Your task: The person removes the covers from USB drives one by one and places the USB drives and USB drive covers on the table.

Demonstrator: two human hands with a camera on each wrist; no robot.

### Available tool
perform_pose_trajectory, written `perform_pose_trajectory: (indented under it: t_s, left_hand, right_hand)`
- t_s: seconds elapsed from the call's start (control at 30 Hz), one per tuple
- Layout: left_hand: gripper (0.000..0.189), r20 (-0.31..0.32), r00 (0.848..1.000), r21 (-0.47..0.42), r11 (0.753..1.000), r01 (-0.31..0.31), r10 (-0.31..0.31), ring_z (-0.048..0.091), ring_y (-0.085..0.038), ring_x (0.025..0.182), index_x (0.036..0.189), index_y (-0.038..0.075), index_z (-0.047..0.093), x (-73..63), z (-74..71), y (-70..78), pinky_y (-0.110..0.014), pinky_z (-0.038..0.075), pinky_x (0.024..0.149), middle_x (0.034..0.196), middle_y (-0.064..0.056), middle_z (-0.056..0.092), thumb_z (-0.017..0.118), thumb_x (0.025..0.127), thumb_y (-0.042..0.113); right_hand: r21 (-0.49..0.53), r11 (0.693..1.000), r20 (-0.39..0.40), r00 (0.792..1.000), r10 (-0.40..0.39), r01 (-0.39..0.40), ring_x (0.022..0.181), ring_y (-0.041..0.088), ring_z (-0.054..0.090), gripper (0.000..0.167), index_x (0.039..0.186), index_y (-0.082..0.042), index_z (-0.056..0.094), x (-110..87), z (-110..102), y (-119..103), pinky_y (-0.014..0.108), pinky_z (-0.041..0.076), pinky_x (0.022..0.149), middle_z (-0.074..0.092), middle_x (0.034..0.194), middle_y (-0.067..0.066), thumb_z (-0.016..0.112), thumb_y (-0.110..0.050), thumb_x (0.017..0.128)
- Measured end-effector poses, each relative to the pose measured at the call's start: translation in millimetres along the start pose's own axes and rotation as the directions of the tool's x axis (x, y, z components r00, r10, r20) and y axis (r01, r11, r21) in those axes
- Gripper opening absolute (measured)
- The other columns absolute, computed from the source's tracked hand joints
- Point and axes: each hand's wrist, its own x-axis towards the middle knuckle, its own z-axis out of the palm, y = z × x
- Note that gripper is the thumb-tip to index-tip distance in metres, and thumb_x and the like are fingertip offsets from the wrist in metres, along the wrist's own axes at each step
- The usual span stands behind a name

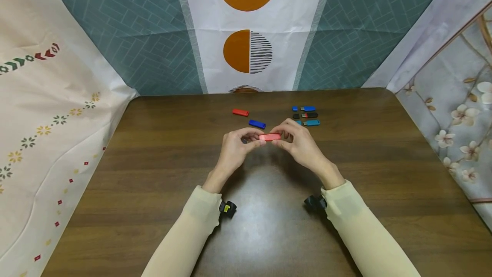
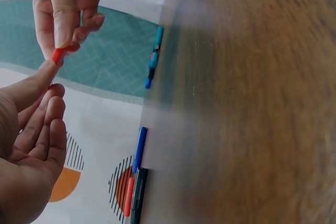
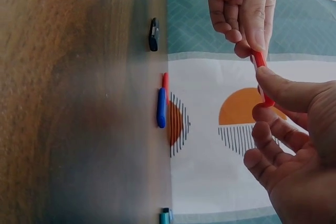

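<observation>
My left hand [image 1: 232,151] and my right hand [image 1: 305,148] meet above the middle of the table. Between them is a red USB flash drive [image 1: 270,137], pinched at its left end by my left thumb and fingers and at its right end by my right. The right wrist view shows the red flash drive [image 3: 266,98] raised off the tabletop, partly covered by the fingertips. Just beyond my left hand lie a blue flash drive [image 1: 257,124] and another red one [image 1: 240,112]. A black flash drive [image 2: 138,195] is mostly hidden behind that hand in the head view.
Beyond my right hand lie three uncapped flash drives, blue [image 1: 308,108], black and red [image 1: 309,115] and teal [image 1: 311,122], each with its cap to its left. Patterned cloth [image 1: 153,54] hangs behind the brown wooden table [image 1: 153,161], with more cloth at both sides.
</observation>
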Motion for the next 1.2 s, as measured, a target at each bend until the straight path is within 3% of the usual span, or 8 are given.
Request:
perform_pose_trajectory:
  t_s: [0.37,0.9,1.2]
  left_hand:
    - [0.02,0.009,1.0,-0.011,1.0,0.005,-0.005,0.068,-0.013,0.081,0.103,0.01,0.081,-0.3,-0.9,-0.8,-0.032,0.057,0.079,0.088,0.002,0.075,0.086,0.087,0.02]
    - [0.022,0.016,1.0,0.005,1.0,-0.024,0.024,0.068,-0.013,0.082,0.104,0.007,0.081,0.0,-0.9,0.1,-0.035,0.058,0.079,0.089,0.001,0.076,0.086,0.087,0.02]
    - [0.021,-0.065,0.998,-0.017,1.0,0.007,-0.008,0.067,-0.014,0.085,0.105,0.011,0.081,0.8,-8.1,-1.4,-0.032,0.056,0.077,0.089,0.001,0.075,0.086,0.087,0.022]
  right_hand:
    - [0.009,1.0,0.008,1.0,0.02,-0.02,0.08,0.02,0.05,0.023,0.112,-0.008,0.076,0.5,-0.3,1.2,0.034,0.042,0.071,0.06,0.095,0.002,0.081,-0.009,0.091]
    - [0.007,1.0,-0.007,1.0,-0.015,0.015,0.079,0.02,0.05,0.022,0.109,-0.007,0.077,1.2,-1.1,3.1,0.031,0.041,0.069,0.062,0.096,0.007,0.082,-0.004,0.088]
    - [-0.001,1.0,-0.054,0.998,0.017,-0.017,0.079,0.021,0.05,0.021,0.111,-0.005,0.077,1.2,-7.8,7.9,0.031,0.04,0.07,0.062,0.097,0.005,0.08,-0.004,0.09]
